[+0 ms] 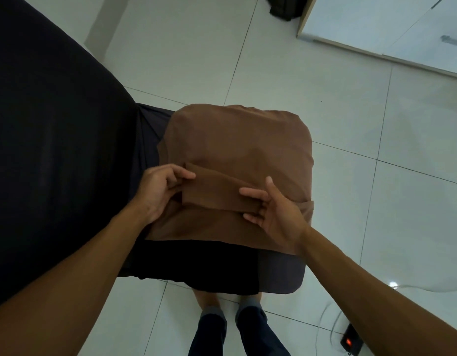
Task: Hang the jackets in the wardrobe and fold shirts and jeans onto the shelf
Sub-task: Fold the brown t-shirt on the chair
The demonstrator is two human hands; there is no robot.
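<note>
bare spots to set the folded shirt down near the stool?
Little on the stool: the brown shirt covers its top, both hands, left hand and right hand, pinching a fold; only a dark strip shows along the near edge. The black-covered surface to the left looks bare. Floor tiles to the right are free.

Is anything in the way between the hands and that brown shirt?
No. Both hands are already on the brown shirt: the left hand pinches one end of a folded strip and the right hand holds the other. Nothing lies between them.
</note>
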